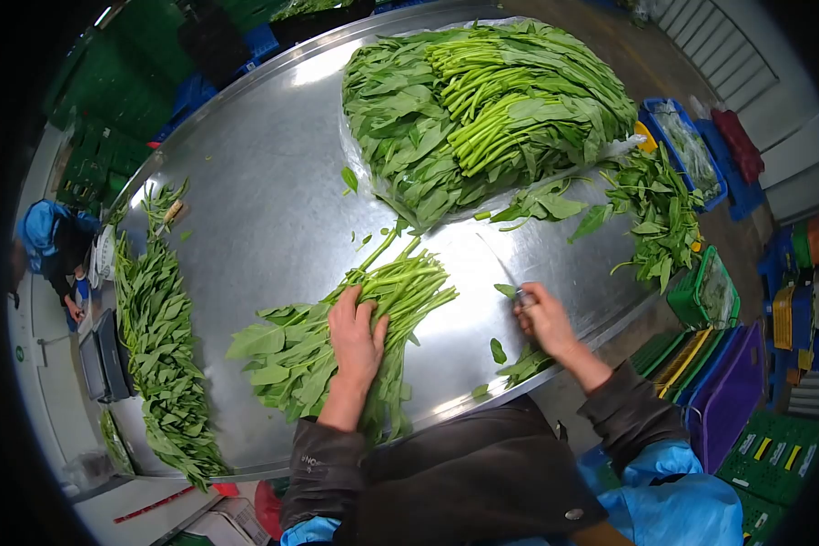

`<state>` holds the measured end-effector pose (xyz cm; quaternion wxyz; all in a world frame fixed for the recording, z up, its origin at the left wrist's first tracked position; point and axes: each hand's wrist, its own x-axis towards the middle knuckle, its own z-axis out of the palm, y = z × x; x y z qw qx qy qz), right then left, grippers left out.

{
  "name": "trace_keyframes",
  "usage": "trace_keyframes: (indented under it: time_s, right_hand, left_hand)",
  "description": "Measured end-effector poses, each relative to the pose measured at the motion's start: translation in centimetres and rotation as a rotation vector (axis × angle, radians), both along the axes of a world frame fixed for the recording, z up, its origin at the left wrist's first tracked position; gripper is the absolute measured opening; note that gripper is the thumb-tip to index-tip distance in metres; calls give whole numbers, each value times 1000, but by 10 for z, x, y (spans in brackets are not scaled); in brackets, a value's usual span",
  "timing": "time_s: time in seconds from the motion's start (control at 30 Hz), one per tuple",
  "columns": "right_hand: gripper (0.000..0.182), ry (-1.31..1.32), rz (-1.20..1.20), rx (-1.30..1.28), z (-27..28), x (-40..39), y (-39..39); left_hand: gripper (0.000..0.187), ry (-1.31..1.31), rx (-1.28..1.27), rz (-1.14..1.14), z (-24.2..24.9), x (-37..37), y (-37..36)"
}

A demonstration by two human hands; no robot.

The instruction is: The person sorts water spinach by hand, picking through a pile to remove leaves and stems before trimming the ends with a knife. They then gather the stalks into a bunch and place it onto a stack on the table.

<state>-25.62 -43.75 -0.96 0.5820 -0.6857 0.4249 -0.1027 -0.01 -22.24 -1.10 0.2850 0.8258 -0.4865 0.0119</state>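
My left hand [357, 337] is closed over a bunch of water spinach [414, 282] lying on the metal table [273, 191]. The cut-looking stem ends point up and right; the leaves spread to the left and toward my body. In my right hand [546, 320] is a knife [520, 296], gripped by its dark handle. Its thin blade points up and left, apart from the stems, and blends partly into the table's glare. Beyond both hands sits a big heap of water spinach [528, 91] in a clear plastic bag [366, 177].
A long row of greens [159, 355] lies along the table's left side. Loose leaves [651, 214] hang at the right edge. Scraps [523, 367] lie near my right wrist. Blue [687, 150] and green crates [705, 291] stand on the right. Another person [55, 241] is at the far left.
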Motion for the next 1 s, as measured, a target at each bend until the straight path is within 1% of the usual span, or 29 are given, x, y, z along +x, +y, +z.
trace_keyframes:
  time_s: [0.03,0.1,0.13,0.17,0.23,0.27,0.3,0.4,0.43,0.5,0.53,0.57,0.6,0.63,0.67,0.7,0.73,0.8,0.9,0.97,1.0]
  right_hand:
    - [32,-5,25,65,11,12,13]
    - [34,-143,168,-291,19,32,37]
    - [35,-163,160,-209,25,43,48]
    - [35,-182,153,-128,28,53,57]
    - [36,-213,158,38,26,70,73]
    - [36,-176,198,-71,22,74,77]
    - [35,-139,238,-182,17,77,78]
    - [34,-77,207,-203,-1,85,78]
    - [34,-75,213,-203,-5,88,76]
    - [35,-23,280,-268,-10,94,72]
    - [35,-22,287,-265,-9,97,71]
    - [32,-2,332,-315,-9,102,69]
    - [30,18,376,-366,-9,107,68]
    - [30,16,377,-365,-9,113,66]
    - [28,97,428,-393,-9,119,64]
    - [27,180,480,-421,-10,125,61]
    - [27,183,483,-418,-10,131,58]
    - [26,238,557,-449,-11,145,51]
    - [28,281,571,-414,-18,167,48]
    - [28,300,568,-424,-23,155,51]
    - [29,325,575,-410,-30,136,54]
  left_hand:
    - [43,-5,0,1,9,-3,-3]
    - [78,34,9,17,34,-10,-10]
    - [111,88,151,-26,31,-4,-14]
    - [111,89,151,-23,29,-3,-20]
    - [128,-35,466,-91,27,-7,-34]
    - [138,-72,564,-102,15,-8,-36]
    - [138,-70,558,-96,12,-6,-39]
    - [135,25,514,47,5,9,-46]
    - [135,29,513,53,0,13,-48]
    - [133,120,501,99,-8,17,-50]
    - [123,57,438,101,-11,18,-49]
    - [123,59,441,106,-14,19,-48]
    - [115,42,376,79,-14,20,-47]
    - [107,26,310,52,-14,20,-48]
    - [107,26,311,53,-15,20,-48]
    - [99,16,283,57,-15,18,-48]
    - [92,8,257,61,-16,16,-47]
    - [88,-5,269,56,-18,15,-46]
    - [83,-37,276,68,-20,14,-51]
    - [81,-48,283,88,-21,12,-49]
    - [81,-44,293,96,-22,11,-49]
